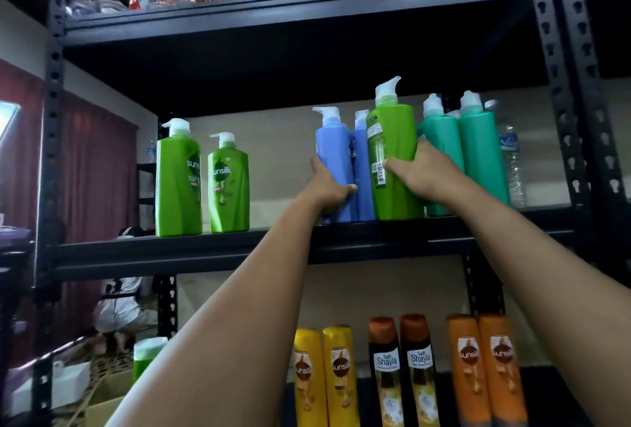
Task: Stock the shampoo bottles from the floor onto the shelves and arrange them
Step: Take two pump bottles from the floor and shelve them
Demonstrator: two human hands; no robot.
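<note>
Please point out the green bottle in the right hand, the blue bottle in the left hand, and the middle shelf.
green bottle (396, 140): head view, upper body.
blue bottle (333, 150): head view, front face.
middle shelf (170, 251): head view, front edge.

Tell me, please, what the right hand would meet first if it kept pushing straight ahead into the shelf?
The right hand already grips the green pump bottle. Straight on, past it, nothing shows before the pale back wall, though the teal bottles stand close beside its grip. Depth is hard to judge.
</note>
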